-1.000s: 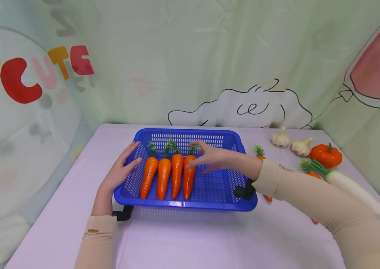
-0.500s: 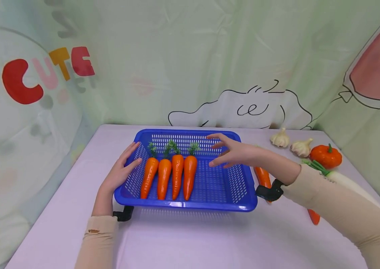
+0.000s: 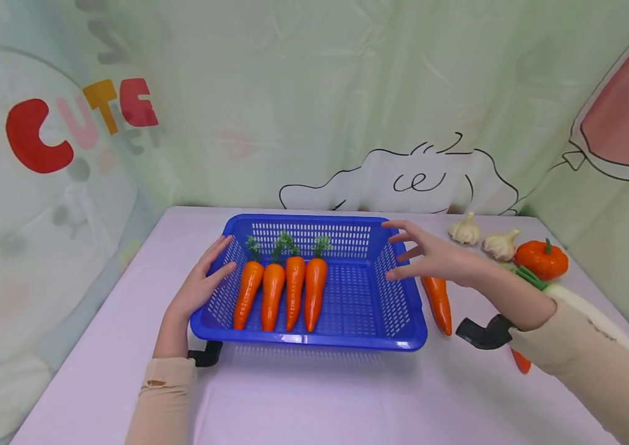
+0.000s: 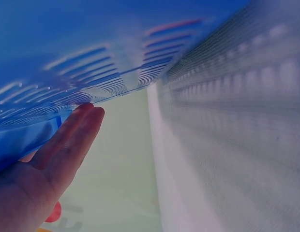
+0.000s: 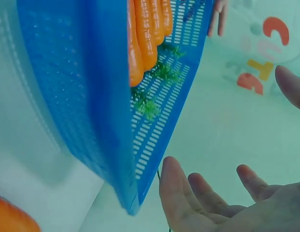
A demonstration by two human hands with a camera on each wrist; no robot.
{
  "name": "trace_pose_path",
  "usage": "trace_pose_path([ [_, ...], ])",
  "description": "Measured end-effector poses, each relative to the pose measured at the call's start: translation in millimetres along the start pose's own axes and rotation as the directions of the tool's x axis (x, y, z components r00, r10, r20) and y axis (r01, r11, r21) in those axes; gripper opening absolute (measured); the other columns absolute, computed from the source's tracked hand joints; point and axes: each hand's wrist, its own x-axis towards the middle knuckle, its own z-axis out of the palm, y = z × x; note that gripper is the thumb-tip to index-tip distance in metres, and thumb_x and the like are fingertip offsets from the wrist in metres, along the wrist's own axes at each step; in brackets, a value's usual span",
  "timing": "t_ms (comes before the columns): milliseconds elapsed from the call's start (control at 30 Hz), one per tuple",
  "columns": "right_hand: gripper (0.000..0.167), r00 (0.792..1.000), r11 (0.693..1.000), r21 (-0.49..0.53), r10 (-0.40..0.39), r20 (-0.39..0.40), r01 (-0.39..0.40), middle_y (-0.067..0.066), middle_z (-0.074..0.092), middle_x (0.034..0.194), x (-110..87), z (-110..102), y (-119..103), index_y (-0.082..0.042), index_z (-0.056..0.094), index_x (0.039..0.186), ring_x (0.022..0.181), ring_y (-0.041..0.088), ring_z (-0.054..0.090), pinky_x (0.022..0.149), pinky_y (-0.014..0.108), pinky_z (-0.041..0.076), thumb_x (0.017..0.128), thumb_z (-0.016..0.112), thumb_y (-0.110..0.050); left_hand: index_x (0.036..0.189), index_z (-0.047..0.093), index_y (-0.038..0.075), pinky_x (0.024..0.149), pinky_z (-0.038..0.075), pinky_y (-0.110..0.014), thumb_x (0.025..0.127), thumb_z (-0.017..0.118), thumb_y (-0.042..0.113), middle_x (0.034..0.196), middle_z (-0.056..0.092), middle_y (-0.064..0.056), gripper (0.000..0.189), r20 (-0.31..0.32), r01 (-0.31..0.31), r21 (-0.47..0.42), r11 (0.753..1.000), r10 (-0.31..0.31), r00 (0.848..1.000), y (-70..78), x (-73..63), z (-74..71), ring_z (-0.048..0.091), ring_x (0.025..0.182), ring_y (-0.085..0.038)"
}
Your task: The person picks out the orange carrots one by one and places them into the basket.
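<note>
A blue plastic basket (image 3: 305, 343) with slotted walls sits on the table, and several orange toy carrots (image 3: 315, 293) with green tops lie side by side in its left half. My left hand (image 3: 196, 287) lies at its left rim with fingers extended and thumb apart; in the left wrist view its straight fingers (image 4: 75, 140) reach along the slotted wall. Over the right rim, my right hand (image 3: 431, 256) is held with fingers spread and nothing between them. In the right wrist view its fingertips are apart from the basket's corner (image 5: 128, 203).
Right of the basket lies another carrot (image 3: 439, 303), and the tip of a further carrot (image 3: 521, 360) shows below my right forearm. Two garlic bulbs (image 3: 464, 228), an orange pumpkin (image 3: 541, 259) and a white radish (image 3: 592, 318), partly hidden by the sleeve, lie at the back right.
My right hand has moved right, from over the rightmost carrot in the basket to the right rim, uncovering the carrot outside it. My left hand and the basket stay put.
</note>
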Motion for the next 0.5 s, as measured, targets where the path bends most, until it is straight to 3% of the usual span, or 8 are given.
trace_pose_path([
  [200, 0.087, 0.998, 1.0, -0.003, -0.006, -0.066, 0.006, 0.028, 0.026, 0.139, -10.2, -4, 13, -0.013, 0.013, 0.146, 0.116, 0.047, 0.04, 0.081, 0.053, 0.048, 0.081, 0.07, -0.022, 0.145, 0.026, 0.011, 0.103, 0.01, -0.063, 0.095, 0.047, 0.019, 0.152, 0.011, -0.012, 0.055, -0.003, 0.002, 0.0, 1.0, -0.002, 1.0, -0.6, -0.3, -0.1, 0.009, 0.138, -0.034],
  [500, 0.085, 0.989, 1.0, -0.017, -0.003, -0.146, 0.001, 0.027, 0.027, 0.14, -22.6, -12, 31, -0.016, 0.012, 0.147, 0.118, 0.046, 0.039, 0.084, 0.06, 0.043, 0.082, 0.068, -0.025, 0.145, 0.026, 0.012, 0.103, 0.011, -0.064, 0.095, 0.048, 0.02, 0.152, 0.011, -0.012, 0.055, 0.0, -0.003, -0.001, 1.0, 0.003, 1.0, -1.1, -0.2, 0.0, 0.009, 0.138, -0.034],
])
